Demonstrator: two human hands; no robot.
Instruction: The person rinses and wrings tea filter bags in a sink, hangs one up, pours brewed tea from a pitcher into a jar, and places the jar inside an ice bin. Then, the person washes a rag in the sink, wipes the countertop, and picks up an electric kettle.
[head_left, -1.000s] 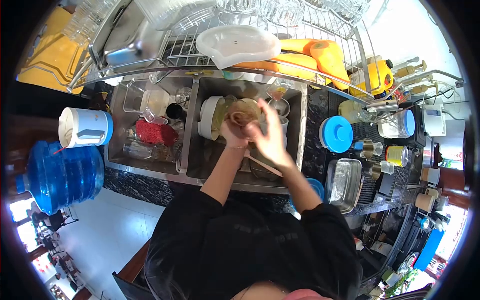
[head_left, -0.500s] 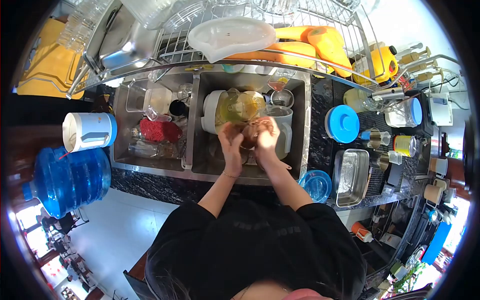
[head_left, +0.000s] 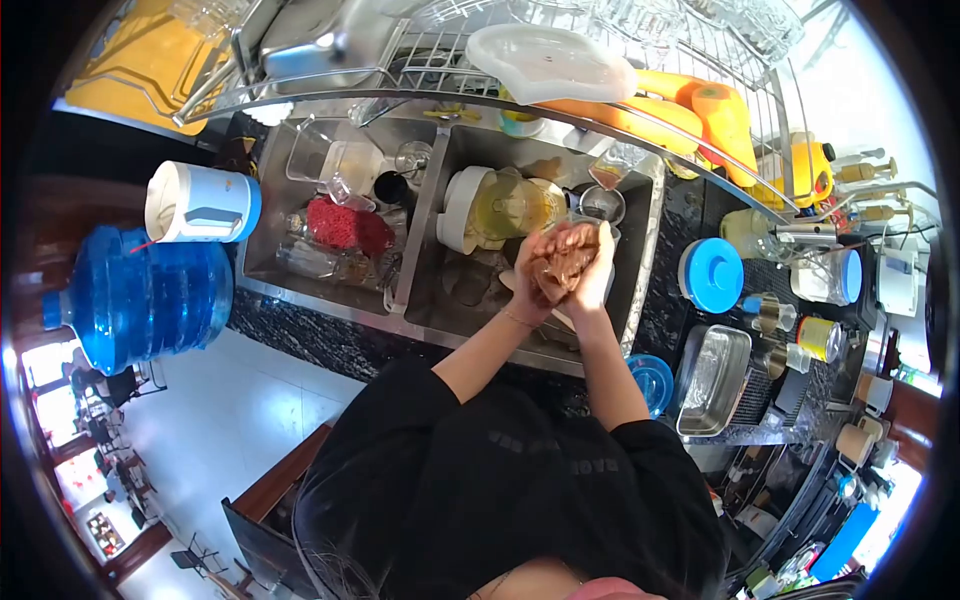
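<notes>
A wet-looking brown mass (head_left: 564, 262) is cupped between my two hands over the right sink basin. My left hand (head_left: 530, 290) curls around its left side, and my right hand (head_left: 598, 275) presses against its right side. Behind my hands, a yellowish clear jug (head_left: 508, 208) lies beside white containers (head_left: 460, 208). A metal bowl or strainer (head_left: 602, 205) stands to the right of the jug. Part of a clear pitcher is hidden by my right hand. What the brown mass is made of, I cannot tell.
The left basin holds a red mesh cloth (head_left: 338, 224) and clear containers (head_left: 350, 160). A wire rack (head_left: 430, 70) with dishes spans the back. Right of the sink are a blue lid (head_left: 711, 275) and a metal tray (head_left: 714, 380). A blue water bottle (head_left: 150, 300) is at left.
My hands first came together around the brown mass, then moved right and slightly up with it. The whole view has also shifted and tilted.
</notes>
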